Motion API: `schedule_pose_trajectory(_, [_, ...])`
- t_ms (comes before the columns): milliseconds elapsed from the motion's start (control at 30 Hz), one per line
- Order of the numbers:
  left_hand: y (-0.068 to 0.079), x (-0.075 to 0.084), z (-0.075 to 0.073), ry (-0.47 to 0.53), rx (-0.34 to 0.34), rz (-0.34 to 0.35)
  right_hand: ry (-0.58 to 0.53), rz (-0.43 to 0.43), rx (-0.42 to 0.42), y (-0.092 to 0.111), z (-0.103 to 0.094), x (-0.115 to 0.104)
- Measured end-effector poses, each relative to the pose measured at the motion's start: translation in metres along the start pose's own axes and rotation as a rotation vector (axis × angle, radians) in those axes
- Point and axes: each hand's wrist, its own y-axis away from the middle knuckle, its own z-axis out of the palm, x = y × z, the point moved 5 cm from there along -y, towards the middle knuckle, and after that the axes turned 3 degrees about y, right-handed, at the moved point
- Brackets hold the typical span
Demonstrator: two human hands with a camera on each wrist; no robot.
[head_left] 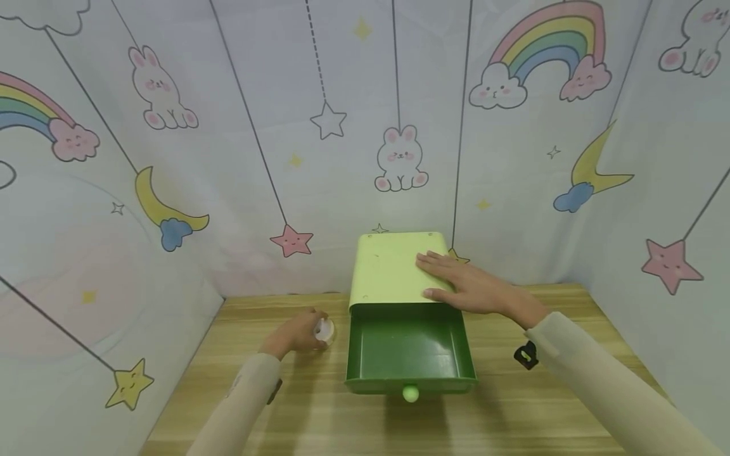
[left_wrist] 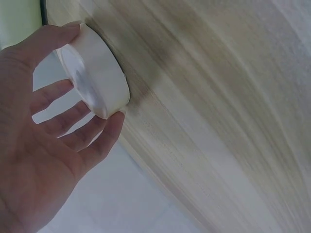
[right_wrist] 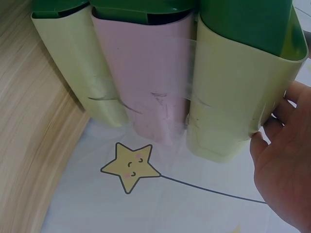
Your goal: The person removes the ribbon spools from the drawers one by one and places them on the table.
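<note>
My left hand [head_left: 301, 330] holds a white roll of tape [head_left: 325, 331] by its rim, left of the drawer cabinet. In the left wrist view, thumb and fingertips pinch the roll of tape [left_wrist: 99, 68], which sits on or just over the wood. The small drawer cabinet [head_left: 393, 266] has a pale yellow-green top. Its uppermost green drawer [head_left: 407, 348], with a round light-green knob [head_left: 410, 394], is pulled out and looks bare inside. On the cabinet's right top edge rests my right hand [head_left: 467, 285], fingers extended. The right wrist view shows that hand [right_wrist: 286, 145] against the cabinet's side.
Below the top tier are a pink tier [right_wrist: 146, 73] and another yellow-green tier [right_wrist: 80, 63], both with green drawers. The cabinet stands on a wooden table [head_left: 239, 380] near the back. Patterned cloth walls [head_left: 336, 196] enclose the table at back and sides.
</note>
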Motion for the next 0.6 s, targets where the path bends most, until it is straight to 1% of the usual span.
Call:
schedule_pose_trajectory(133, [0.000,0.000,0.002,-0.004,-0.014,-0.006,0.001,0.004,0.001,0.000,0.000,0.000])
schedule_pose_trajectory(300, [0.001,0.002,0.000,-0.011,-0.004,0.017,0.006,0.003,0.002,0.000,0.000,0.001])
schedule_pose_trajectory(433, [0.004,0.009,-0.007,-0.025,0.014,0.038,0.005,-0.001,0.005,0.000,0.000,0.001])
schedule_pose_trajectory(600, [0.012,0.023,-0.021,-0.025,0.036,0.064,0.013,-0.004,0.009,-0.001,0.000,0.002])
